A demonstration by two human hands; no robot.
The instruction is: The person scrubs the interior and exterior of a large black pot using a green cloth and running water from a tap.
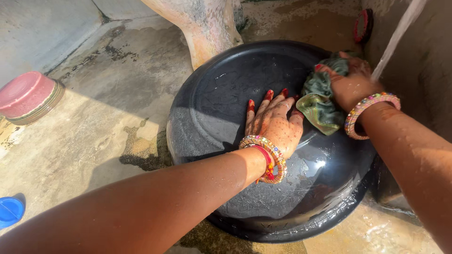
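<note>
Black upturned basin (pixel 226 89) on the wet floor: our left hand (pixel 273 124) lies flat steadying it, our right hand (pixel 351 87) grips the green cloth (pixel 320 99), best rubbed firmly under the running water (pixel 395 37).

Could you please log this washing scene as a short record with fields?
Setting: wet concrete floor
Main item: large black tub, upside down, wet
Left hand: flat on the tub's base, steadying it
Right hand: gripping a green cloth against the tub
Water: water stream falling by the right hand
Nearby: pink bowl upturned at left; blue lid at the lower left edge
</note>
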